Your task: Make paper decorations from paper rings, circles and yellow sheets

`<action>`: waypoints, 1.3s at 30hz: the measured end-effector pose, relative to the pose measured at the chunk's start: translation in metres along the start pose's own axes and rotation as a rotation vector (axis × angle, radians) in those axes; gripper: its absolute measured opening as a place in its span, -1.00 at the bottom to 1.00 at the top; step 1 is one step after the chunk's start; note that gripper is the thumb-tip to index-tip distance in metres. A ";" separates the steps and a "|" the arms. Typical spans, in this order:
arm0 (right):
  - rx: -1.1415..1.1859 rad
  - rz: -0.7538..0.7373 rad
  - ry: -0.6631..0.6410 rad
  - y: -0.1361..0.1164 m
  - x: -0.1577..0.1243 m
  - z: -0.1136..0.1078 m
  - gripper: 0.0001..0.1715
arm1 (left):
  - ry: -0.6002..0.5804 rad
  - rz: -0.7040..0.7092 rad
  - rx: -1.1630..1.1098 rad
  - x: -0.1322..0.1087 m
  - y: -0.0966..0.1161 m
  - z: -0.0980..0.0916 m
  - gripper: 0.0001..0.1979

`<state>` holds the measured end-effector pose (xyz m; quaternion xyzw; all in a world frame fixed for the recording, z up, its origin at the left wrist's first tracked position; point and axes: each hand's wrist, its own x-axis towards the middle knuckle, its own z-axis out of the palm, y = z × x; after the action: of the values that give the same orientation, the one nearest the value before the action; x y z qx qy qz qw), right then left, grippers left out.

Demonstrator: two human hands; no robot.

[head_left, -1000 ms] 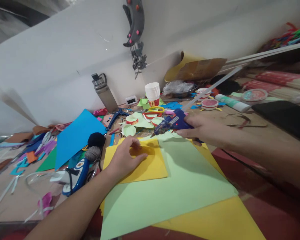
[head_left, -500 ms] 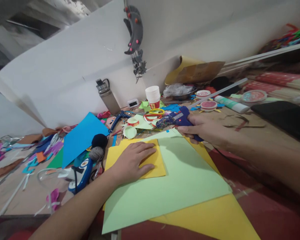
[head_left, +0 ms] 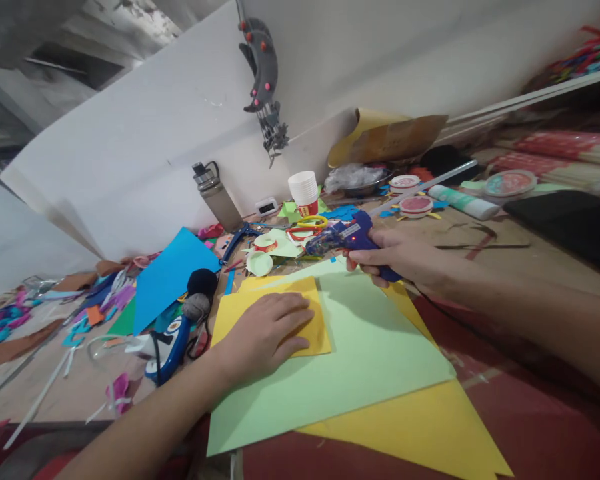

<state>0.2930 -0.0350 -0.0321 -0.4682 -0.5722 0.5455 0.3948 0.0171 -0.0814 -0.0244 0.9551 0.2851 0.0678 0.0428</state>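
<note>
My left hand (head_left: 270, 327) lies flat, fingers stretched out, on a small yellow sheet (head_left: 323, 333). Under that sheet is a larger pale green sheet (head_left: 380, 360), and beneath it a big yellow sheet (head_left: 410, 427) shows along the front and right side. Gripped in my right hand (head_left: 390, 257) is a blue hot glue gun (head_left: 357, 233) with a small red light lit. Its nozzle points left, above the far edge of the green sheet. A dark cord trails from its handle under my right forearm.
Beyond the sheets lie scissors (head_left: 313, 221), stacked paper cups (head_left: 304, 192) and a bottle (head_left: 219, 200). A blue sheet (head_left: 173, 273), a black pompom (head_left: 203, 283) and a blue-and-white device (head_left: 173, 350) are on the left. Tape rolls (head_left: 416, 206) and a black flat object (head_left: 570, 230) are on the right.
The glue gun in my right hand has shifted slightly left. My left hand stays on the small yellow sheet. The camera view has turned a little.
</note>
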 end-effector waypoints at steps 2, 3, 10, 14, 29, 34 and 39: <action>0.080 0.037 -0.021 0.001 0.001 0.000 -0.70 | 0.054 0.061 -0.035 -0.003 0.000 0.005 -0.69; 0.099 0.051 -0.026 0.002 0.002 0.000 -0.69 | 0.063 0.089 -0.049 -0.004 0.000 0.006 -0.71; 0.129 0.069 -0.023 0.005 0.004 0.000 -0.65 | -0.009 0.185 -0.014 0.001 -0.004 0.007 -0.63; 0.096 0.078 -0.019 0.006 0.004 0.001 -0.65 | -0.023 0.201 0.030 0.002 -0.004 0.004 -0.64; 0.087 0.074 0.027 0.007 0.008 0.000 -0.70 | -0.003 0.214 -0.157 -0.001 -0.010 -0.013 -0.56; 0.075 0.119 0.061 -0.001 0.004 0.003 -0.81 | -0.189 -0.039 -0.107 0.004 -0.007 -0.004 -0.25; 0.106 0.128 0.066 -0.001 0.002 0.007 -0.80 | -0.274 -0.087 -0.075 0.007 -0.003 0.008 -0.13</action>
<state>0.2860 -0.0342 -0.0317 -0.5002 -0.4982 0.5833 0.4018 0.0227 -0.0757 -0.0318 0.9399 0.3151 -0.0546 0.1201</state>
